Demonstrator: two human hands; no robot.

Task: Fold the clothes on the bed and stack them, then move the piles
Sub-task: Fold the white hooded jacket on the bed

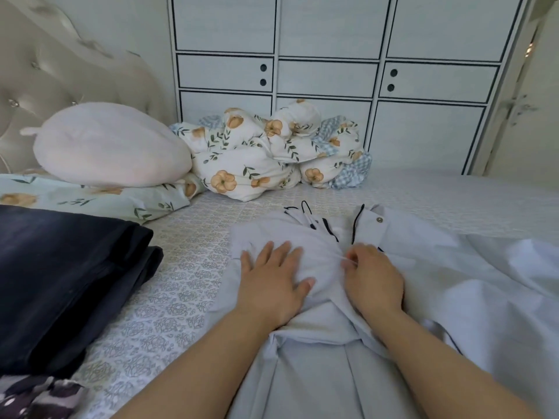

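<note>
Jacket point(393, 291), pale grey w/ dark zip, lay mid-bed point(187, 267). Left hand point(272, 279) pressed flat on it, fingers spread; right hand point(373, 276) pinched a fabric fold.

Open bed point(187, 276) sheet lies between the folded dark clothes point(66, 285) at left and the pale jacket point(423, 297). Far side blocked by crumpled floral quilt point(272, 152), 1 pillow point(109, 143) and wardrobe point(332, 71).
</note>
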